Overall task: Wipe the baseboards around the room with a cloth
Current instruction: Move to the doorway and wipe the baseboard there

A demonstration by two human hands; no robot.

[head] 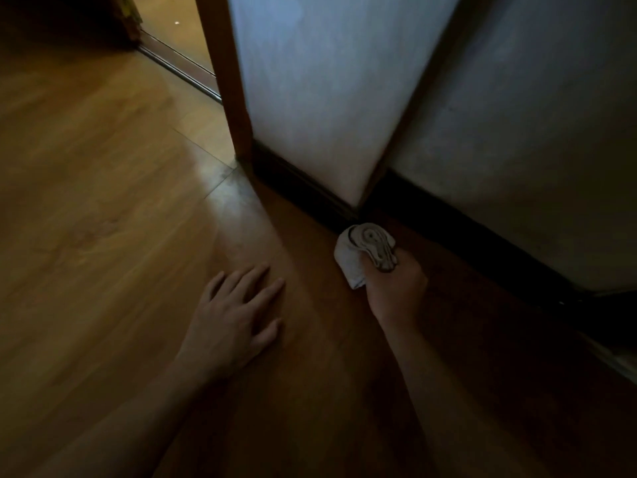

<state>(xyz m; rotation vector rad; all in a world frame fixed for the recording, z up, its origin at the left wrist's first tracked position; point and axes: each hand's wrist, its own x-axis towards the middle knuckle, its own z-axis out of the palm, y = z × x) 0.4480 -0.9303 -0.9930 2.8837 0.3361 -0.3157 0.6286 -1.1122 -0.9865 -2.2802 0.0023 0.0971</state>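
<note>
The right hand has its fingers curled round a bunched white cloth, which sticks out beyond them toward the far corner, just beside the dark baseboard; contact is unclear. To the left, the left hand rests flat on the wooden floor, fingers spread.

Wooden floor, pale wall, wooden door post.

Dim wooden floor meets pale walls (doorway lit beyond).
</note>
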